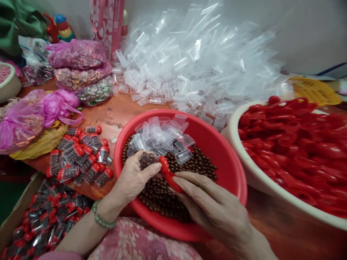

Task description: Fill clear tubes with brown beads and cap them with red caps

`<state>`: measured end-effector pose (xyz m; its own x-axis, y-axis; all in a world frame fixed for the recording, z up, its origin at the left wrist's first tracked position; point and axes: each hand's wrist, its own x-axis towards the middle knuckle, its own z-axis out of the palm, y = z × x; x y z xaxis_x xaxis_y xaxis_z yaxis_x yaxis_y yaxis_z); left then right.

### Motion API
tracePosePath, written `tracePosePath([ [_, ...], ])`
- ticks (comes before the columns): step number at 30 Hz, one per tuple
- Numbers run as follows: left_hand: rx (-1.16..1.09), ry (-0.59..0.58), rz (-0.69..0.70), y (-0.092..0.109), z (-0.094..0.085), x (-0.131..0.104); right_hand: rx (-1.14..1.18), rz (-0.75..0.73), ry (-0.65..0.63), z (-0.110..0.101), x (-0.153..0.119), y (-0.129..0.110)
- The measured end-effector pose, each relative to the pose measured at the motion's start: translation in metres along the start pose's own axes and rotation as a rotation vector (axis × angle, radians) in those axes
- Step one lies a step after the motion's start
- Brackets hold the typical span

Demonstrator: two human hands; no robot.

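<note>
My left hand point(135, 177) is closed around a clear plastic tube point(149, 160) filled with brown balls. A red cap piece point(164, 165) sits at the tube's right end, close to my left thumb. My right hand point(214, 202) pinches a red plastic handle point(173, 181) that meets this cap piece; whether the two are one part I cannot tell. Both hands are over a red basin point(227, 169) that holds many brown balls point(162, 200). On top of the balls, at the basin's far side, lies a heap of clear tubes point(159, 133).
Right of me stands a cream tub point(235, 133) full of red plastic parts point(295, 151). Loose clear tubes point(195, 61) are piled at the back. Filled red-capped tubes point(81, 155) lie left, above a carton point(16, 202) of more. Pink bags point(78, 54) stand behind.
</note>
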<state>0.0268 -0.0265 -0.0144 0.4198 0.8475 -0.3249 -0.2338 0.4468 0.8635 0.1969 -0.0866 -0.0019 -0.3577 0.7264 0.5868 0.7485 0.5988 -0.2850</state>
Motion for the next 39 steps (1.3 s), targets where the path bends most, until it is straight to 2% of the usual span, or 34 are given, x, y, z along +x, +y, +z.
tracePosePath([
  [4, 0.037, -0.019, 0.032, 0.002, -0.002, -0.001, 0.18, 0.093, 0.001, -0.004, 0.003, -0.005],
  [8, 0.039, -0.009, 0.023, 0.005, -0.001, -0.001, 0.38, 0.415, 0.07, -0.003, 0.004, -0.006],
  [11, 0.006, 0.012, -0.022, 0.006, 0.0, -0.001, 0.349, 0.558, 0.18, 0.003, 0.003, -0.006],
  [14, -0.008, 0.013, -0.047, 0.008, 0.0, -0.001, 0.158, 0.47, 0.196, 0.007, 0.003, -0.005],
  [17, 0.013, 0.022, -0.029, 0.009, -0.001, -0.001, -0.041, 0.245, 0.105, 0.008, 0.005, -0.001],
  [19, 0.046, 0.023, -0.024, 0.008, -0.002, -0.001, -0.119, 0.163, 0.037, 0.007, 0.006, 0.003],
  [23, 0.039, -0.039, -0.095, 0.006, -0.003, -0.001, -0.149, 0.094, -0.085, 0.005, 0.005, 0.016],
  [27, 0.0, -0.069, -0.095, 0.005, -0.003, 0.0, -0.158, -0.093, -0.048, 0.008, 0.001, 0.023],
  [36, 0.017, -0.112, -0.094, 0.008, -0.003, 0.001, -0.255, 0.015, 0.002, 0.032, 0.007, 0.013],
  [39, -0.022, -0.141, -0.102, 0.009, -0.002, 0.002, -0.117, 0.157, -0.03, 0.032, 0.007, 0.012],
])
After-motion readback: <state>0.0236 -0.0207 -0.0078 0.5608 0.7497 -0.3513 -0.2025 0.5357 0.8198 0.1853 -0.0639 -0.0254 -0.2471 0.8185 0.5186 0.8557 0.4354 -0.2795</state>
